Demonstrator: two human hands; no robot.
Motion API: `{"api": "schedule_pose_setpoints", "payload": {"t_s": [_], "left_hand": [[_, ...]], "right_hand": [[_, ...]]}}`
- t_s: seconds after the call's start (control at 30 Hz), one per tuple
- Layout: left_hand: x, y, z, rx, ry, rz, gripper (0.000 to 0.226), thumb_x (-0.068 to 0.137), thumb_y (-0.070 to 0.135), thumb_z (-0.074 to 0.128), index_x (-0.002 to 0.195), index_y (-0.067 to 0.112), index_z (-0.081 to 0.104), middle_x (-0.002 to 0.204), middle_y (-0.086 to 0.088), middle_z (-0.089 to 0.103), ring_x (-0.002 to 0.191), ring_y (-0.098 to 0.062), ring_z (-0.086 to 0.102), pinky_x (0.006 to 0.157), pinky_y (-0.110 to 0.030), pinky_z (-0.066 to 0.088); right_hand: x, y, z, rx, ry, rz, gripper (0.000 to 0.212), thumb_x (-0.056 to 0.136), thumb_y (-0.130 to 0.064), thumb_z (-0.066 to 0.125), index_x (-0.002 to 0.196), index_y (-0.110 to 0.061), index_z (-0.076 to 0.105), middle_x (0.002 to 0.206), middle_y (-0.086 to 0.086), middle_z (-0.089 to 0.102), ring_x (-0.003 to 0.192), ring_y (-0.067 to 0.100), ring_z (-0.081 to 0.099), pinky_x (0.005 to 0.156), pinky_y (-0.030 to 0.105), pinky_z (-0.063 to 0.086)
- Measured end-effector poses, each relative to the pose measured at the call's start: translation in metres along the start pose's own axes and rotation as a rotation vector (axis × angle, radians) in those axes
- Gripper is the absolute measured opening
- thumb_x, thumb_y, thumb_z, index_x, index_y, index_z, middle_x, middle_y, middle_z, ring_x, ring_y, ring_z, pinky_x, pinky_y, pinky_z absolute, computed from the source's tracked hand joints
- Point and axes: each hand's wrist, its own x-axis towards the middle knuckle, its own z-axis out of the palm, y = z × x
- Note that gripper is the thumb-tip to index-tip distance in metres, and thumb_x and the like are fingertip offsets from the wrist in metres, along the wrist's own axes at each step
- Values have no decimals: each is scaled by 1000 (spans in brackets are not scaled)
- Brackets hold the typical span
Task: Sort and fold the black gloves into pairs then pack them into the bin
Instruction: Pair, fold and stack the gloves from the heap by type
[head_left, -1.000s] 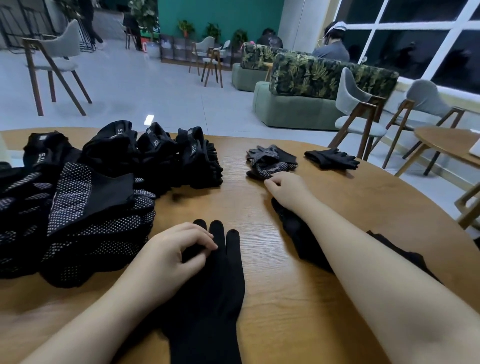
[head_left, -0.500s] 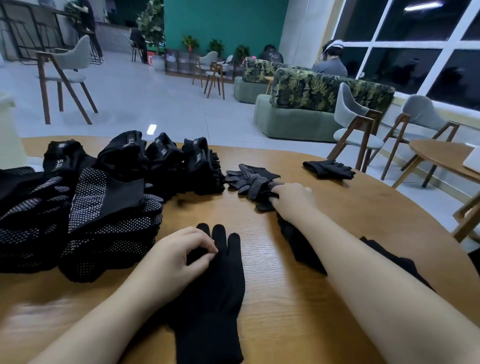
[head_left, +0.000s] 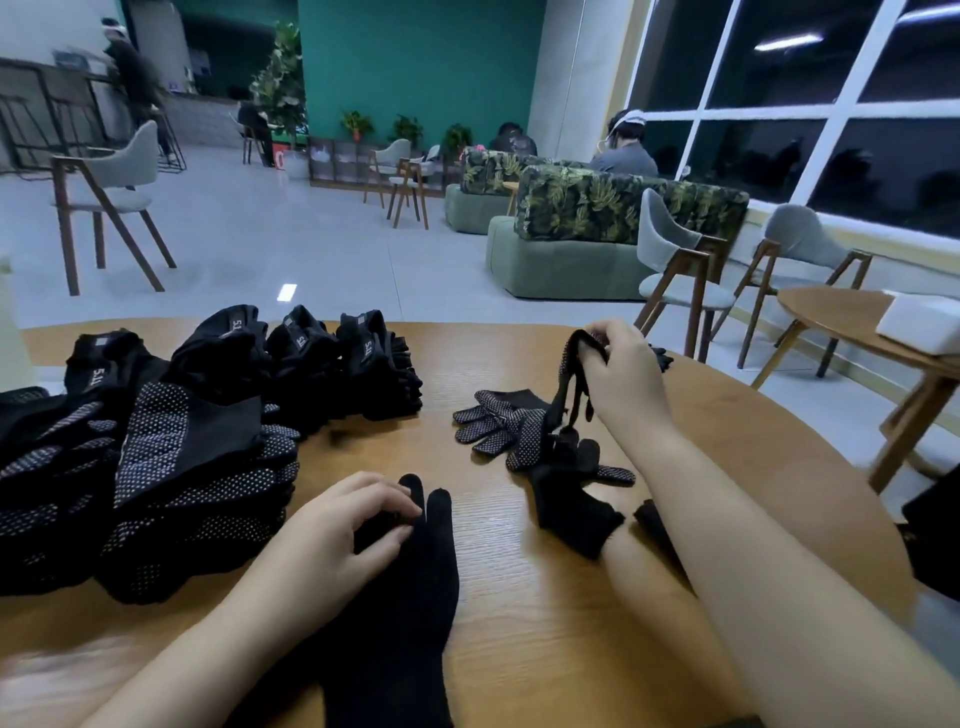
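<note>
Right hand (head_left: 621, 371) has lifted a dotted glove (head_left: 574, 379), gripping it; left hand (head_left: 337, 540) pinches the flat glove (head_left: 405, 613).

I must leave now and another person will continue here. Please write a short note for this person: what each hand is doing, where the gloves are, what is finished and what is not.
Right hand: raised above the table, pinching a lifted glove that hangs down.
Left hand: resting on the flat glove near the front edge, fingers curled on it.
Loose gloves: a small heap in the middle of the wooden table, under the right hand.
Done: folded pairs are stacked at the left side.
Left: pair and fold the loose ones, then pack everything. No bin is visible in this view.
</note>
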Motion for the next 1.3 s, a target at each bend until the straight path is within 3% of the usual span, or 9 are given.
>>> {"api": "schedule_pose_setpoints", "payload": {"t_s": [0.13, 0.33, 0.5, 0.67, 0.73, 0.87, 1.07, 1.2, 1.3], "left_hand": [[15, 31, -2, 4, 48, 41, 30, 84, 29, 69, 105, 44, 56, 113, 31, 50, 109, 10, 48, 89, -3, 33], [31, 69, 5, -97, 191, 37, 60, 79, 31, 73, 122, 49, 34, 123, 37, 36, 114, 25, 33, 92, 3, 27], [28, 70, -7, -126, 440, 65, 39, 79, -2, 68, 97, 31, 59, 108, 16, 57, 102, 3, 56, 84, -17, 48], [15, 83, -39, -346, 506, -8, 34, 78, -10, 64, 88, 23, 65, 85, 4, 68, 77, -6, 65, 64, -13, 49], [12, 84, -48, -379, 519, 2, 27, 82, -3, 64, 87, 23, 65, 84, 2, 68, 76, -11, 66, 62, -18, 51], [7, 81, -59, -367, 501, 10, 17, 86, 7, 66, 88, 24, 65, 98, 9, 68, 97, -7, 64, 82, -38, 54], [0, 77, -70, -320, 432, 88, 14, 74, 33, 56, 87, 32, 63, 105, 9, 62, 100, -10, 62, 78, -18, 50], [-3, 70, -75, -299, 373, 91, 16, 69, 33, 55, 84, 36, 61, 109, 15, 58, 110, -9, 57, 83, -25, 48], [-5, 62, -75, -261, 320, 125, 17, 69, 31, 55, 84, 35, 60, 114, 17, 56, 121, -12, 50, 89, -37, 51]], "right_hand": [[-14, -22, -16, 171, 24, -27, 6, 93, -23, 57, 90, -21, 53, 95, 5, 60, 92, 25, 58, 83, 40, 47], [-45, -60, -26, 351, -49, -42, 11, 92, -32, 59, 82, -29, 55, 85, -2, 66, 82, 13, 61, 72, 25, 46], [-65, -76, -23, 501, -241, -90, 18, 96, -21, 54, 80, -28, 59, 73, -13, 61, 69, 0, 56, 62, 12, 41], [-78, -80, -12, 620, -410, -44, 18, 94, -8, 51, 93, -19, 65, 73, 6, 65, 57, 32, 60, 44, 24, 42], [-83, -84, -8, 576, -427, -83, 16, 93, -9, 55, 95, -20, 66, 72, 2, 66, 60, 26, 60, 50, 23, 45], [-91, -95, -5, 428, -356, -188, 33, 86, -8, 65, 90, -40, 61, 86, -13, 64, 72, 7, 55, 64, 12, 42], [-104, -115, -7, 403, -269, -313, 41, 82, 1, 62, 95, -38, 63, 68, -31, 53, 58, 7, 47, 60, 8, 36], [-104, -118, -4, 560, -342, -225, 39, 87, 2, 54, 89, -36, 65, 84, -12, 64, 60, 14, 59, 58, 11, 41], [-105, -113, 6, 624, -371, -250, 39, 79, -3, 46, 81, -38, 64, 106, -6, 64, 91, 17, 66, 75, 25, 50]]}}
